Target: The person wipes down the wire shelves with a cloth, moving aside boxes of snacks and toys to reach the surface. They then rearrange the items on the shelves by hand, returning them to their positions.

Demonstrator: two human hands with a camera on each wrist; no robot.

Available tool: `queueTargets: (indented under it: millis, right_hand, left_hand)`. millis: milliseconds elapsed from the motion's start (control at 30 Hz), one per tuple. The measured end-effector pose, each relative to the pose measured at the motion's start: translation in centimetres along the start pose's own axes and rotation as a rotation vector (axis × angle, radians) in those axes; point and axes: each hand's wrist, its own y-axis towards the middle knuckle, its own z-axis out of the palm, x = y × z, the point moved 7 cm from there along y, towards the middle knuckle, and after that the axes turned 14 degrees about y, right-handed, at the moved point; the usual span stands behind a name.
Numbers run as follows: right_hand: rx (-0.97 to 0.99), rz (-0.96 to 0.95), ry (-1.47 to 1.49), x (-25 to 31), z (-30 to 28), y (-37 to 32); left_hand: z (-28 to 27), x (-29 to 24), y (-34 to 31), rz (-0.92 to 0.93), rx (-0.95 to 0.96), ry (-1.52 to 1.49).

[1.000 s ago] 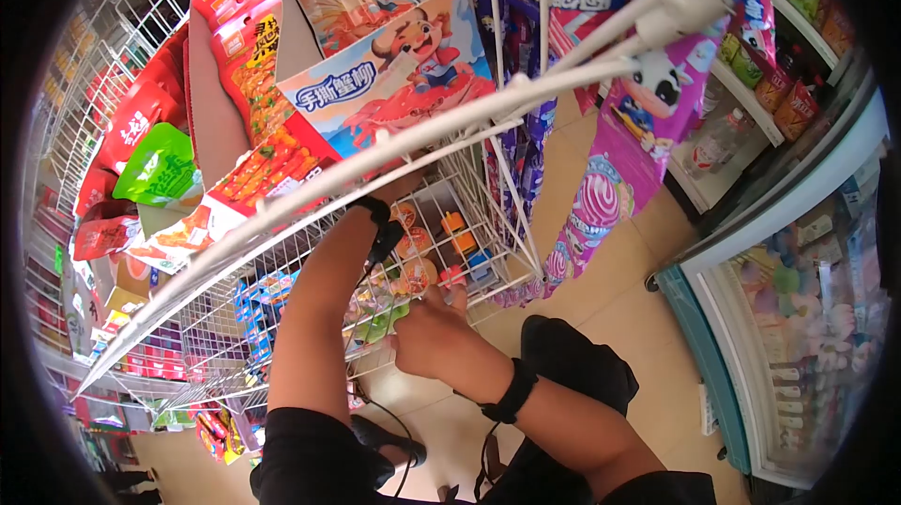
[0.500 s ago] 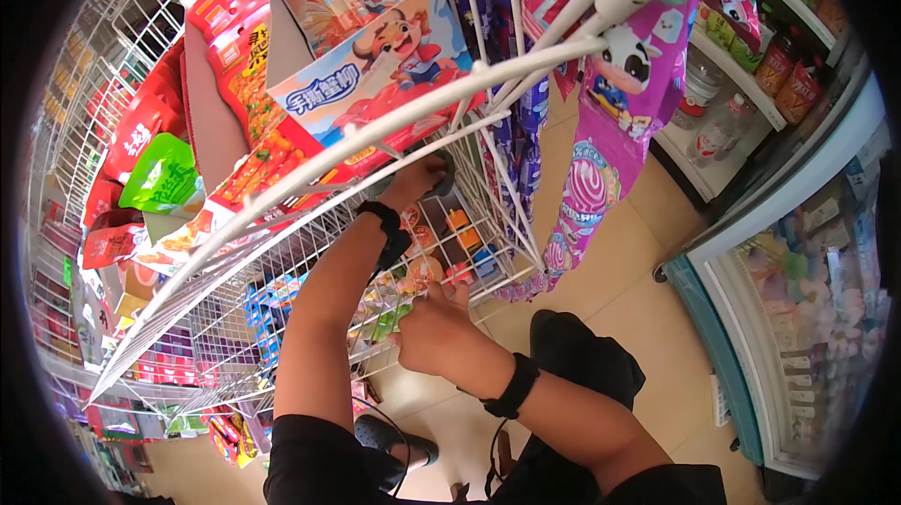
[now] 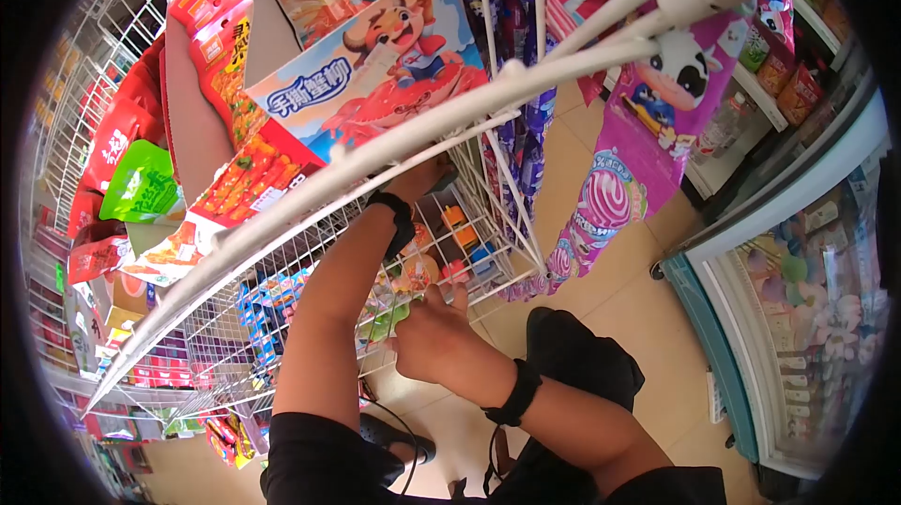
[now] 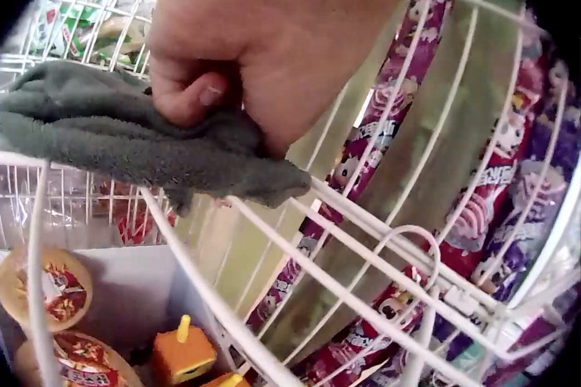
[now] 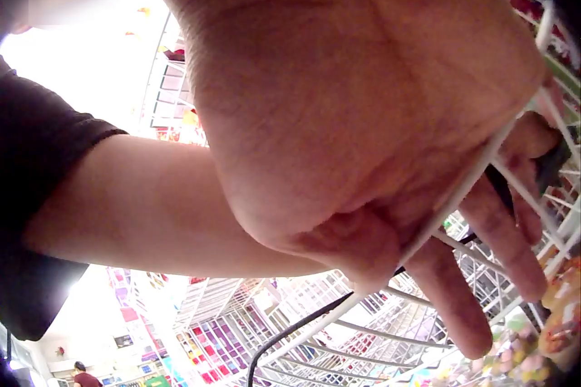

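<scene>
My left hand [image 4: 272, 42] pinches a dark grey-green cloth [image 4: 118, 137], bunched over a white wire rail [image 4: 349, 215] in the left wrist view. From the head view, that left hand [image 3: 424, 178] reaches into the rack under the upper tier, with the cloth mostly hidden. Nearer the body, my right hand [image 3: 439, 334] holds the front rim of the lower wire basket. Its fingers [image 5: 449, 301] hook over the white rim wire [image 5: 458, 189] in the right wrist view. Round-lidded tubs [image 4: 50, 287] and an orange block-shaped item [image 4: 184, 355] sit below the left hand.
A thick white rail [image 3: 394, 153] crosses above both forearms. The upper tier carries a crab-picture snack box [image 3: 375, 64] and red snack packs [image 3: 253, 176]. Purple candy packets [image 3: 610, 195] hang at the right. A glass-topped freezer [image 3: 713, 345] stands further right.
My left hand has moved deeper and to the right inside the rack since a second ago, shifting slightly over the last half second. The right hand keeps its place on the rim.
</scene>
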Motion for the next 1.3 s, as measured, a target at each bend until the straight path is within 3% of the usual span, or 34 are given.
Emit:
queueTargets:
  millis: [33, 133, 167, 267, 400, 500, 533, 567, 633, 667, 733, 800, 833, 867, 933, 1000, 1067, 1133, 1200, 1300]
  right_hand:
    - [0.013, 0.004, -0.001, 0.0, -0.1, 0.0]
    - [0.003, -0.011, 0.014, -0.1, 0.2, 0.0]
    - [-0.017, -0.027, 0.030, -0.3, 0.2, 0.0]
    - [-0.031, -0.060, 0.026, -0.4, 0.3, 0.0]
    - [0.007, -0.053, -0.005, -0.5, 0.6, 0.3]
    - [0.078, -0.049, -0.024, -0.6, 1.4, 0.7]
    - [0.088, -0.039, -0.056, -0.7, 1.5, 0.8]
    - [0.094, -0.031, -0.085, -0.7, 1.3, 0.6]
    - [0.085, -0.024, -0.069, -0.2, 0.8, 0.5]
    - [0.080, 0.001, -0.063, -0.1, 0.6, 0.2]
    - [0.051, -0.066, -0.128, 0.4, 1.3, 0.6]
    - [-0.060, -0.141, -0.238, 1.5, 0.8, 0.2]
    - [-0.152, -0.213, -0.278, 2.8, -0.1, -0.5]
    - [-0.141, -0.210, -0.279, 3.7, -0.4, -1.0]
    - [-0.347, -0.735, -0.083, 8.8, -2.6, -4.1]
    - [-0.241, -0.969, 0.155, 13.4, -4.3, -8.5]
    - [-0.194, -1.171, 0.412, 17.3, -5.5, -14.2]
    - [0.447, -0.994, 0.042, 22.0, -3.5, -18.4]
    - [0.350, -1.151, 0.738, 22.7, -4.8, -20.1]
    - [0.395, -1.164, 0.687, 23.3, -1.8, -20.0]
  left_hand:
    - [0.0, 0.4, -0.1, -0.050, 0.036, -0.149]
    - [1.0, 0.7, 0.4, -0.149, 0.103, -0.070]
    - [-1.9, -1.0, -0.5, -0.273, 0.080, -0.062]
    - [-1.0, -0.3, 0.1, -0.331, 0.100, -0.037]
    - [-0.6, 0.4, 0.7, -0.279, 0.223, 0.171]
    - [-4.5, 1.4, -2.8, -0.261, 0.245, 0.380]
    - [-5.9, 2.6, -4.7, -0.220, 0.059, 0.333]
    - [-6.2, 4.4, -6.4, -0.276, 0.157, 0.338]
    - [-7.0, 6.7, -10.3, -0.220, 0.340, 0.370]
    - [-9.0, 6.4, -12.9, -0.184, 0.304, 0.193]
    - [-13.7, 4.3, -18.1, -0.177, 0.137, 0.206]
    - [-18.0, 2.5, -22.0, -0.282, 0.079, -0.006]
    - [-20.1, 1.7, -23.9, -0.193, -0.079, -0.041]
    - [-22.1, 1.0, -25.9, -0.340, -0.145, -0.202]
    - [-23.2, 1.4, -30.2, -0.397, -0.248, -0.305]
    - [-22.9, 2.1, -34.5, -0.590, -0.275, -0.452]
    - [-21.6, 2.9, -37.6, -0.574, -0.514, -0.706]
    - [-20.3, 3.8, -39.9, -0.579, -0.691, -0.817]
    - [-19.6, 3.9, -41.4, -0.637, -0.767, -0.838]
    - [-19.7, 3.6, -41.6, -0.663, -0.692, -0.874]
